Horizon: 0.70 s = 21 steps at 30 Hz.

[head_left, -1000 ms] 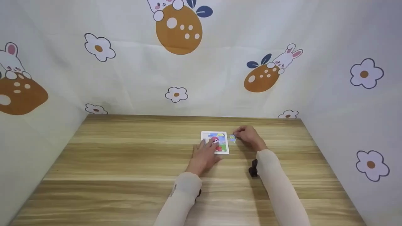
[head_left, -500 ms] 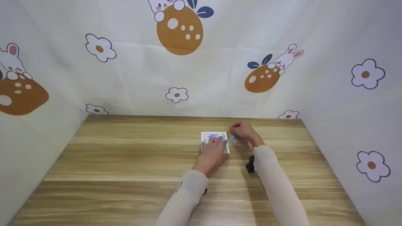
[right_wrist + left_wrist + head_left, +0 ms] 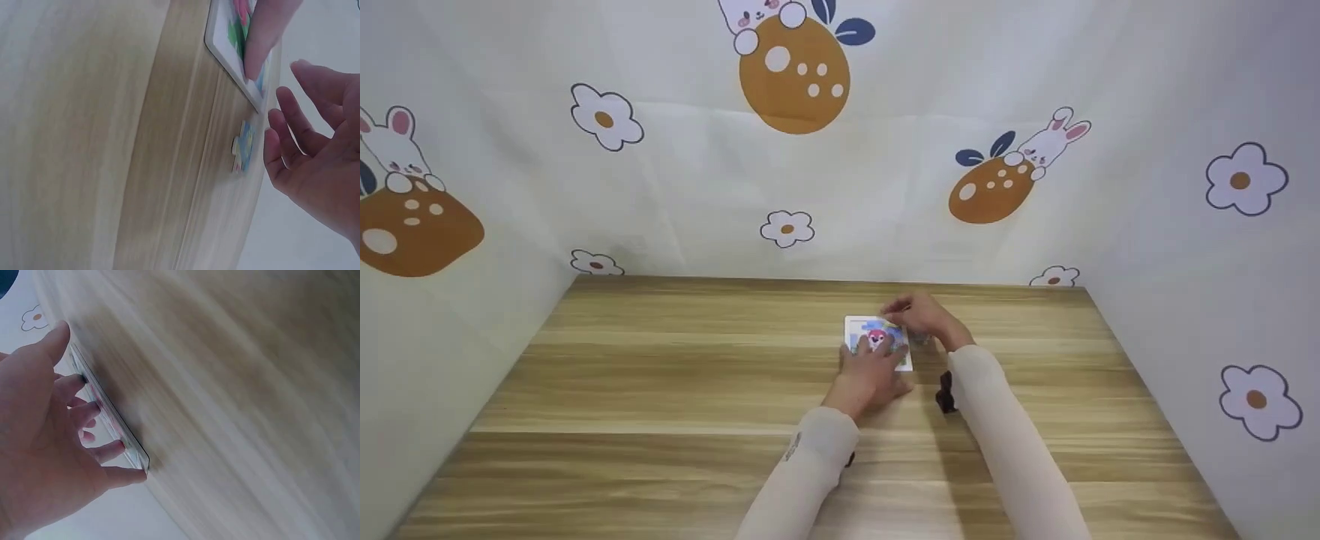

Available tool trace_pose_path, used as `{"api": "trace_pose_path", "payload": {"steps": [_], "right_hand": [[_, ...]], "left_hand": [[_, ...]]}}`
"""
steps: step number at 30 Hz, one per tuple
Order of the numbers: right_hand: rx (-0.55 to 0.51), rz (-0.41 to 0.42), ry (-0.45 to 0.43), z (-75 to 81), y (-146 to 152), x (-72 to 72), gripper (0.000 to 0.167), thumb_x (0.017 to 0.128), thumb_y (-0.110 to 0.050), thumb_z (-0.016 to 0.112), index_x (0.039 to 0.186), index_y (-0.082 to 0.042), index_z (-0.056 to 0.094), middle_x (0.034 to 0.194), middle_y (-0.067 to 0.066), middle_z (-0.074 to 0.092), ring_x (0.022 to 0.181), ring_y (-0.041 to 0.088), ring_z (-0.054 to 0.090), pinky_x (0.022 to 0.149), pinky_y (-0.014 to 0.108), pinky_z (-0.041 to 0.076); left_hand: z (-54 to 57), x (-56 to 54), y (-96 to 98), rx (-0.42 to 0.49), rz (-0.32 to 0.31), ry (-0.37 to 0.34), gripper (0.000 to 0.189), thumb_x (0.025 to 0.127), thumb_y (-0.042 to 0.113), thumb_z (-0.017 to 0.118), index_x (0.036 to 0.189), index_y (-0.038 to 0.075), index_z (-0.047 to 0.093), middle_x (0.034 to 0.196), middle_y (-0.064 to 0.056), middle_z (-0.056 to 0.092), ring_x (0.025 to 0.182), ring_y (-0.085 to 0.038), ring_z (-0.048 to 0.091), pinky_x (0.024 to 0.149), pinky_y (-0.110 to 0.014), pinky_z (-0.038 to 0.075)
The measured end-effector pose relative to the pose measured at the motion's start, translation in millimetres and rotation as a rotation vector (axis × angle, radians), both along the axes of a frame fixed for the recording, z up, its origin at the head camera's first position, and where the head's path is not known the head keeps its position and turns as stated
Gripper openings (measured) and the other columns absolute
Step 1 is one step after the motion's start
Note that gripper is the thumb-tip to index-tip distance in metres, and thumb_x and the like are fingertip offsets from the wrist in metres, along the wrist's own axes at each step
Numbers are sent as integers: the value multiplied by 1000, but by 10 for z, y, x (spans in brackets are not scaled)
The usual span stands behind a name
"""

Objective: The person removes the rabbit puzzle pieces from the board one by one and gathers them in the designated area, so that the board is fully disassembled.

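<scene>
Jigsaw board (image 3: pixel 860 328): left hand (image 3: pixel 870 380) splay-fingered on top; right hand (image 3: pixel 924 315), grasp I cannot tell, has shifted left, jigsaw piece (image 3: pixel 244 147) unplaced.

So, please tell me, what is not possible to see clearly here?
Head view: the lower part of the puzzle board, under the left hand.
Head view: most of the loose piece, behind the right hand.
Left wrist view: the puzzle board's picture, nearly edge-on, partly behind the left hand.
Right wrist view: part of the puzzle board, cut off by the top edge.

puzzle board (image 3: pixel 221 35): 1 | loose puzzle pieces (image 3: pixel 244 147): at least 1 | hands (image 3: pixel 874 376) (image 3: pixel 928 316): 2 | sleeves (image 3: pixel 808 459) (image 3: pixel 1001 427): 2
</scene>
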State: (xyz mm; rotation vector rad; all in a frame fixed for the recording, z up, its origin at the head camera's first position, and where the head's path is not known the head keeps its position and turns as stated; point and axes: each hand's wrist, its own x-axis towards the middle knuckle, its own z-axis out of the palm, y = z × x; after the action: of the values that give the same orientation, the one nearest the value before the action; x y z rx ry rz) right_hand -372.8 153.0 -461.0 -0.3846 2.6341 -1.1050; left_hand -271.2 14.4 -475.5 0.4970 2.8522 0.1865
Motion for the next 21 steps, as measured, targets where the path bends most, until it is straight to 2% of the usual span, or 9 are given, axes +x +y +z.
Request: {"api": "trace_pose_path", "payload": {"steps": [2, 5, 13, 17, 21], "right_hand": [[-6, 39, 27, -19, -42, -10, 23, 95, -2, 60, 115, 1, 72, 117, 19, 73, 110, 31, 67, 94, 40, 55], [-2, 70, 46, -48, -98, -23, 25, 93, 5, 59, 113, 2, 73, 114, 20, 74, 106, 30, 68, 90, 37, 56], [39, 92, 49, -53, -199, -16, 24, 94, 5, 58, 108, -2, 76, 110, 16, 75, 99, 25, 68, 83, 30, 55], [50, 89, 23, -37, -232, -15, 29, 93, 7, 57, 109, -5, 77, 111, 13, 75, 93, 21, 66, 77, 27, 53], [58, 73, -44, -26, -252, 10, 40, 89, 13, 51, 108, -10, 78, 111, 9, 74, 89, 20, 63, 72, 25, 50]], "left_hand": [[1, -4, -11, -19, -6, 0, 69, 97, 61, 50, 157, 34, 31, 168, 4, 25, 154, -37, 22, 119, -66, 25], [4, -4, -36, 10, -9, -33, 69, 98, 59, 51, 158, 33, 30, 169, 3, 22, 155, -38, 17, 120, -67, 20], [38, -16, -61, 121, 26, -129, 68, 98, 53, 55, 158, 29, 32, 168, 4, 22, 157, -38, 6, 123, -67, 9], [43, -27, -54, 153, 36, -115, 70, 96, 51, 59, 157, 28, 34, 168, 4, 23, 157, -40, 8, 122, -69, 10], [18, -13, -49, 188, 42, -105, 71, 95, 51, 63, 156, 24, 36, 167, 3, 26, 156, -42, 10, 121, -70, 11]]}}
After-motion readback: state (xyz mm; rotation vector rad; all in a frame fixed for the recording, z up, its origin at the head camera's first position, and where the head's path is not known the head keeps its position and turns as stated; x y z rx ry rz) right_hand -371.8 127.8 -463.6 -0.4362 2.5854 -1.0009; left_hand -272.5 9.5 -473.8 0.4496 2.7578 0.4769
